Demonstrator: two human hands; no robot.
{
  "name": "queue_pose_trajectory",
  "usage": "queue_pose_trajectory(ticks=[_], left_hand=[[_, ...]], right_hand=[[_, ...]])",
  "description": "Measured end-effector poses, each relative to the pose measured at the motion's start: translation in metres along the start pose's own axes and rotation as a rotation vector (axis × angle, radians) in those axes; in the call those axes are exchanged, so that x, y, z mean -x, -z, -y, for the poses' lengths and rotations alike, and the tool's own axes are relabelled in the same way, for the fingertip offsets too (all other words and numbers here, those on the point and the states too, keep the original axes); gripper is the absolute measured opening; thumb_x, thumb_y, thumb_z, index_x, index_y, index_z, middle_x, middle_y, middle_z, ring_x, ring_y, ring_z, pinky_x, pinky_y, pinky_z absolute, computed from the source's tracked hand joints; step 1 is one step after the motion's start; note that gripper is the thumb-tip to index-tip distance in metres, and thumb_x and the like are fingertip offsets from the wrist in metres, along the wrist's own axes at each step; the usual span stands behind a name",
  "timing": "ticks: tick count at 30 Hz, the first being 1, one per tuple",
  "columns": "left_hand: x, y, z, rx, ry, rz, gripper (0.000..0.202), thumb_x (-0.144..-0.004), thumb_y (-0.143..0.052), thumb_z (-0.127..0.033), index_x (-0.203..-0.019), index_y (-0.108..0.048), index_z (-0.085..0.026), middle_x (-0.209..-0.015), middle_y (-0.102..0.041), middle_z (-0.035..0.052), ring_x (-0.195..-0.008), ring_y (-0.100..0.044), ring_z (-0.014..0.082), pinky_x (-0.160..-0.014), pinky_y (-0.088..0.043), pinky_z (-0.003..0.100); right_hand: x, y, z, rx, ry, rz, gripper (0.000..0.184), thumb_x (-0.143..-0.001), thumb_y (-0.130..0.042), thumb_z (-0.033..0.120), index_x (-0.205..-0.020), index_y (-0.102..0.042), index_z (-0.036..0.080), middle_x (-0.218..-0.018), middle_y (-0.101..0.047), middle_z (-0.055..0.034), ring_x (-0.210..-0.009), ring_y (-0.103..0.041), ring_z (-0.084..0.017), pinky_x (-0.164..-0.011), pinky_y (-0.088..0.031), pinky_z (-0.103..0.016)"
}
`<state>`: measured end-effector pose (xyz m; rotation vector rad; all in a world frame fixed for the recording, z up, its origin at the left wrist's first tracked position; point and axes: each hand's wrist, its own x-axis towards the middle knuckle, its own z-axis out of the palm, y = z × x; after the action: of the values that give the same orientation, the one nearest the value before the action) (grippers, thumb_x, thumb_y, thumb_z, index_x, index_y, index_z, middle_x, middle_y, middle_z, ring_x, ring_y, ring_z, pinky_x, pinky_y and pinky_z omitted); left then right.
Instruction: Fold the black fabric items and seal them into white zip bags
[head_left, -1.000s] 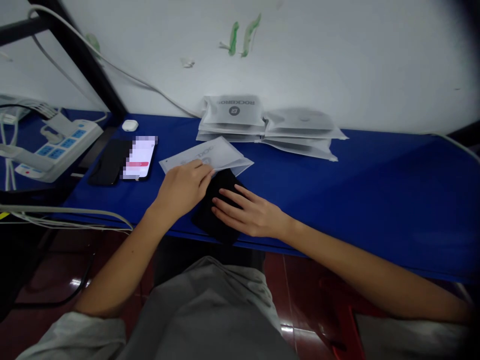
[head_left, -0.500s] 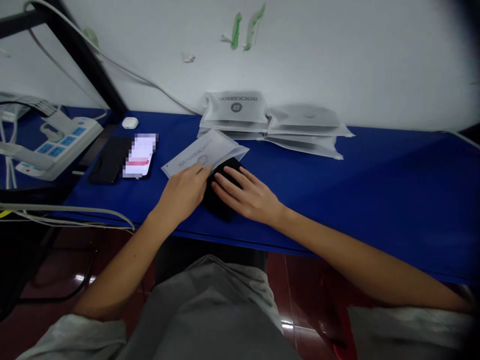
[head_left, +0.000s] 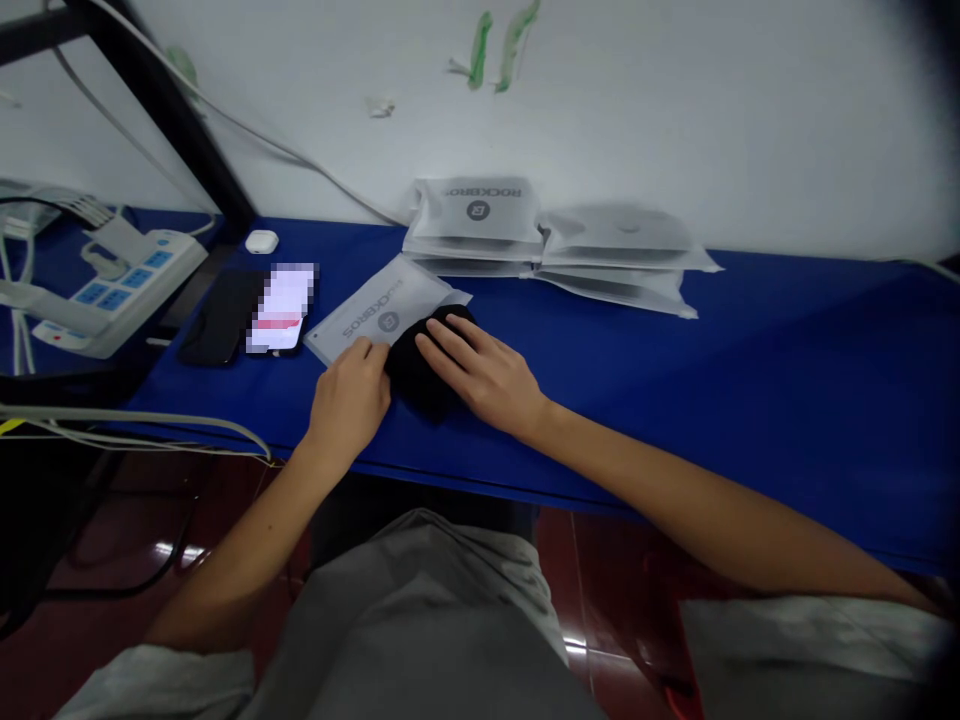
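A frosted plastic bag (head_left: 367,300) with ROCKBROS lettering lies slanted on the blue table, its mouth toward the right. My left hand (head_left: 351,395) is closed, its thumb and fingers pinching the bag's near edge. A bunched black fabric item (head_left: 424,365) sits at the bag's mouth, partly under the upper film; its exact kind cannot be made out. Over this fabric lies my right hand (head_left: 499,385), fingers stretched out and slightly apart, pressing on its top. The right thumb is hidden.
Stacked frosted bags (head_left: 476,225) and more bags (head_left: 619,245) lie against the wall. On the left are a lit phone (head_left: 283,305), a dark phone (head_left: 217,320), a white earbud case (head_left: 262,242) and a power strip (head_left: 124,295). Cables (head_left: 150,418) cross the table's left corner.
The bag and my left hand have shifted left and slightly nearer me. The black fabric has moved left with my right hand and bulges more at the bag's mouth.
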<state>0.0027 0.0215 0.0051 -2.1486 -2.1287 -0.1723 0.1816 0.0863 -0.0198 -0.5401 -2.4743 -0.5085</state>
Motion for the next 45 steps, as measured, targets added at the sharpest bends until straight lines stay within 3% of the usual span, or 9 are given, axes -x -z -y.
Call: queue_pose_trajectory(ticks=[5,12,17,22,28,34,37,41,45], left_hand=[[-0.001,0.005,0.005,-0.023,0.068,-0.074,0.027,-0.093,-0.037,-0.019,-0.104,-0.062,-0.019,-0.096,-0.066,0.0077,-0.082,-0.064,0.0233,-0.060,-0.042,0.031],[-0.002,0.009,0.009,-0.051,0.013,-0.124,0.031,-0.094,-0.038,-0.021,-0.112,-0.063,-0.023,-0.094,-0.067,0.0062,-0.077,-0.065,0.0217,-0.056,-0.038,0.030],[-0.001,0.018,0.007,-0.053,-0.043,-0.088,0.031,-0.093,-0.038,-0.018,-0.110,-0.064,-0.020,-0.093,-0.067,0.0072,-0.079,-0.065,0.0225,-0.056,-0.039,0.030],[0.005,0.020,0.003,-0.056,-0.096,-0.057,0.033,-0.091,-0.036,-0.013,-0.111,-0.062,-0.017,-0.088,-0.065,0.0079,-0.079,-0.064,0.0218,-0.059,-0.041,0.029],[0.012,0.010,0.005,-0.047,-0.017,-0.026,0.030,-0.094,-0.036,-0.019,-0.105,-0.064,-0.019,-0.091,-0.066,0.0077,-0.078,-0.064,0.0216,-0.057,-0.039,0.030],[0.007,0.015,0.013,-0.103,0.067,-0.179,0.031,-0.096,-0.034,-0.023,-0.106,-0.063,-0.022,-0.091,-0.064,0.0080,-0.085,-0.061,0.0227,-0.055,-0.036,0.030],[0.002,0.021,0.017,-0.059,0.045,-0.231,0.031,-0.096,-0.035,-0.023,-0.105,-0.064,-0.021,-0.092,-0.062,0.0086,-0.086,-0.059,0.0225,-0.058,-0.038,0.030],[0.000,0.028,0.017,-0.031,-0.064,-0.254,0.029,-0.096,-0.037,-0.023,-0.106,-0.064,-0.022,-0.093,-0.063,0.0077,-0.087,-0.060,0.0207,-0.062,-0.040,0.029],[0.003,0.033,0.014,-0.007,-0.169,-0.288,0.030,-0.096,-0.036,-0.024,-0.107,-0.064,-0.022,-0.091,-0.065,0.0067,-0.085,-0.060,0.0187,-0.065,-0.042,0.028]], right_hand=[[0.001,-0.001,-0.002,0.018,0.159,-0.040,0.031,-0.094,-0.043,0.009,-0.121,-0.058,0.008,-0.121,-0.064,-0.0139,-0.113,-0.058,-0.031,-0.086,-0.054,-0.046],[0.002,0.003,-0.011,-0.007,0.348,-0.072,0.031,-0.093,-0.044,0.008,-0.120,-0.058,0.013,-0.123,-0.063,-0.0109,-0.119,-0.056,-0.027,-0.092,-0.052,-0.045],[-0.005,0.004,-0.012,-0.065,0.431,-0.112,0.031,-0.093,-0.045,0.010,-0.122,-0.057,0.015,-0.123,-0.063,-0.0094,-0.121,-0.054,-0.025,-0.094,-0.051,-0.044],[-0.010,-0.003,-0.015,-0.052,0.369,-0.093,0.032,-0.094,-0.043,0.009,-0.123,-0.055,0.012,-0.126,-0.061,-0.0114,-0.122,-0.053,-0.027,-0.094,-0.050,-0.045],[-0.012,-0.006,-0.013,-0.054,0.250,0.153,0.034,-0.095,-0.035,0.008,-0.122,-0.056,0.011,-0.125,-0.061,-0.0127,-0.115,-0.056,-0.025,-0.086,-0.054,-0.040],[-0.003,0.024,0.001,-0.013,0.021,0.421,0.040,-0.088,-0.045,0.006,-0.127,-0.053,0.007,-0.125,-0.059,-0.0182,-0.114,-0.055,-0.032,-0.086,-0.051,-0.047],[0.002,0.049,0.005,-0.117,-0.075,0.497,0.056,-0.079,-0.062,0.018,-0.132,-0.048,0.007,-0.133,-0.053,-0.0191,-0.120,-0.049,-0.035,-0.098,-0.043,-0.053],[-0.007,0.069,0.011,-0.253,-0.072,0.391,0.058,-0.084,-0.059,0.039,-0.133,-0.047,0.010,-0.137,-0.050,-0.0166,-0.125,-0.045,-0.031,-0.104,-0.037,-0.051],[-0.027,0.055,0.017,-0.116,0.012,0.248,0.036,-0.092,-0.044,0.019,-0.123,-0.053,0.002,-0.124,-0.059,-0.0205,-0.114,-0.052,-0.028,-0.097,-0.041,-0.044]])
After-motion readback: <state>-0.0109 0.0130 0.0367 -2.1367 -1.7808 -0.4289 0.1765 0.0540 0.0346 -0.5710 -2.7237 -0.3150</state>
